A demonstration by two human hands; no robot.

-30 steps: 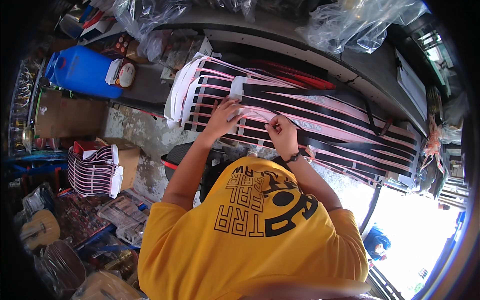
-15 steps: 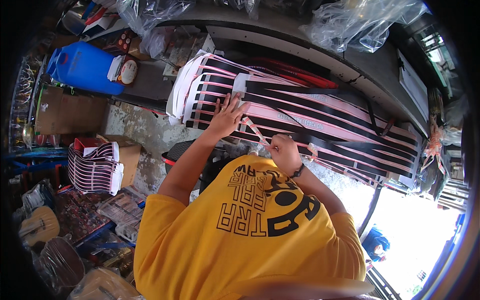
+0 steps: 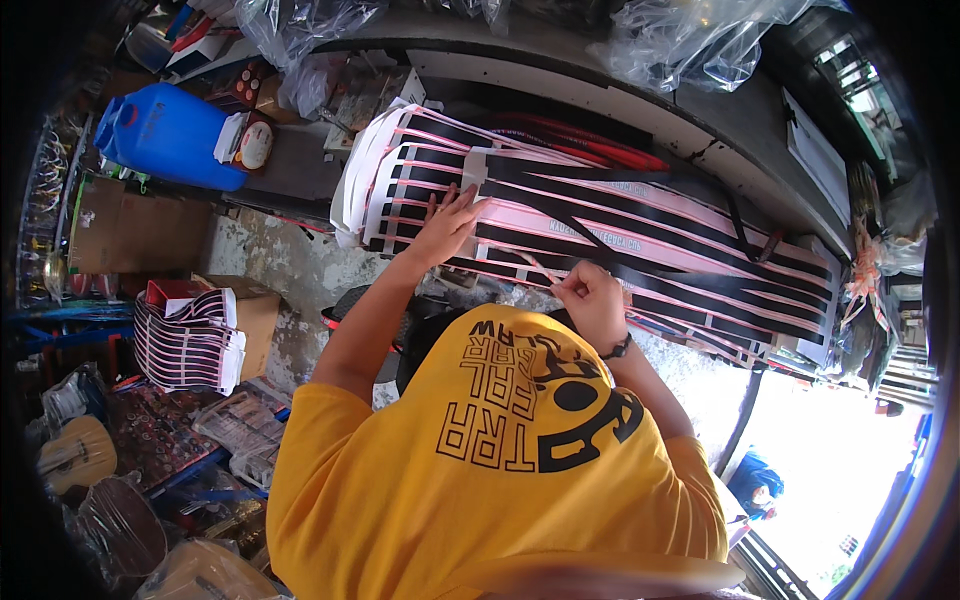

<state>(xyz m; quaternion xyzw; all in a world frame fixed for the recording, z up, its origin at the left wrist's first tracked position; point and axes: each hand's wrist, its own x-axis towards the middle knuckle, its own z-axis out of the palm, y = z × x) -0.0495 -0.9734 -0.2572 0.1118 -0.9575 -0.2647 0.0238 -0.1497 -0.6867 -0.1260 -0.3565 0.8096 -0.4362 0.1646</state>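
Note:
A long stack of white sheets (image 3: pixel 352 195), printed with black bands and thin pink lines, lies across the bench before me. My left hand (image 3: pixel 447 228) rests on its left part with the fingers stretched out, next to a small grey piece (image 3: pixel 475 168). At the stack's near edge, my right hand (image 3: pixel 592 298) pinches the end of a narrow pale pink strip (image 3: pixel 540 268). The strip slants up and left from my fingertips. A black strap (image 3: pixel 737 215) lies loosely over the right part of the sheets.
Clear plastic wrap (image 3: pixel 690 50) hangs over the dark shelf edge (image 3: pixel 560 75) beyond the stack. A blue jerrycan (image 3: pixel 170 135) stands at the far left. Below it, a second bundle of banded sheets (image 3: pixel 190 340) leans by a cardboard box (image 3: pixel 258 325). Small guitars (image 3: pixel 80 450) lie at the lower left.
My right hand has moved a little to the right, drawing the pink strip away from my left hand. My left hand has stayed nearly in place on the sheets.

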